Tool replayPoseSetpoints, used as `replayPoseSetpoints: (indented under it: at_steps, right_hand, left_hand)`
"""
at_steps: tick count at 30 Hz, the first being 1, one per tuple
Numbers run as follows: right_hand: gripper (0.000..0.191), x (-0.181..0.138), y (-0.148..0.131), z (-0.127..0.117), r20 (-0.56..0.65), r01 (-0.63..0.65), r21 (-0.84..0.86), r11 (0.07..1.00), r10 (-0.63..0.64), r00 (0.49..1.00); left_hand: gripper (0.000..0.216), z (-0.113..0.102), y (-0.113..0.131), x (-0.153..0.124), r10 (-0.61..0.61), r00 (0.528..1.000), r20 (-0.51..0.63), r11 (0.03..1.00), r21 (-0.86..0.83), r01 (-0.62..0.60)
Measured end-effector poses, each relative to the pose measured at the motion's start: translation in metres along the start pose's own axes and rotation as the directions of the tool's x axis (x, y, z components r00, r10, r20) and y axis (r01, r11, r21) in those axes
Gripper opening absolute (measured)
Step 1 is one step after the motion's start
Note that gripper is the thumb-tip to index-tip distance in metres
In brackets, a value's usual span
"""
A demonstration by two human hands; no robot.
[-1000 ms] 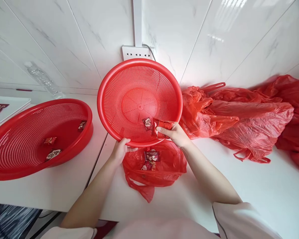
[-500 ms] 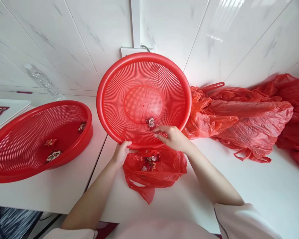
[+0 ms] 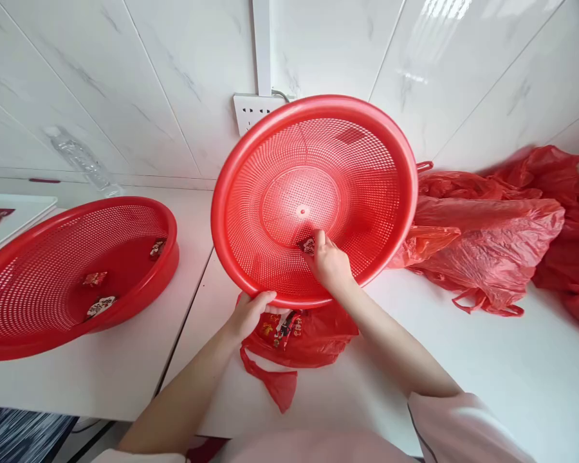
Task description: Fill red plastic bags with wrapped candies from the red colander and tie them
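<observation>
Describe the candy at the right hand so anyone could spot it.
Find the red mesh basket tilted up before the wall socket. Low inside it, the right hand touches one small dark-red wrapped candy. It is that basket's only candy; the others lie in the flat basket at left or the bag below.

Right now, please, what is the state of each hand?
Left hand: closed on the lower rim of the round red perforated plastic basket.
Right hand: fingers touching a small red wrapped candy; grip cannot be told.
</observation>
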State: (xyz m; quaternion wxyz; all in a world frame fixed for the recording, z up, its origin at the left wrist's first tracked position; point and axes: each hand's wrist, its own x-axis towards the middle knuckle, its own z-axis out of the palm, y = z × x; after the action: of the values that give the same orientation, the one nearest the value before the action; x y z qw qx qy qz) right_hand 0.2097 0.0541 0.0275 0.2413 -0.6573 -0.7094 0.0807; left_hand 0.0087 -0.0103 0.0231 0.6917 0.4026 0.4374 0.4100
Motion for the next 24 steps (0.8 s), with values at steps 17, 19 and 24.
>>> replayPoseSetpoints:
  at_steps: [17,19,24]
  right_hand:
    - [0.025,0.004,0.017,-0.060,0.271,-0.143,0.896,0.420,-0.263,0.926]
    - [0.021,0.001,0.019,-0.071,0.335,-0.096,0.829,0.551,-0.352,0.874]
    - [0.019,-0.007,0.017,-0.086,0.496,0.119,0.540,0.834,-0.429,0.755]
  left_hand:
    - [0.021,-0.027,0.013,0.017,0.068,0.959,-0.275,0.986,-0.129,-0.106]
    - [0.020,-0.029,0.015,0.018,0.045,0.963,-0.265,0.984,-0.153,-0.088]
    - [0.029,-0.035,0.018,0.019,-0.015,0.982,-0.189,0.985,-0.170,-0.018]
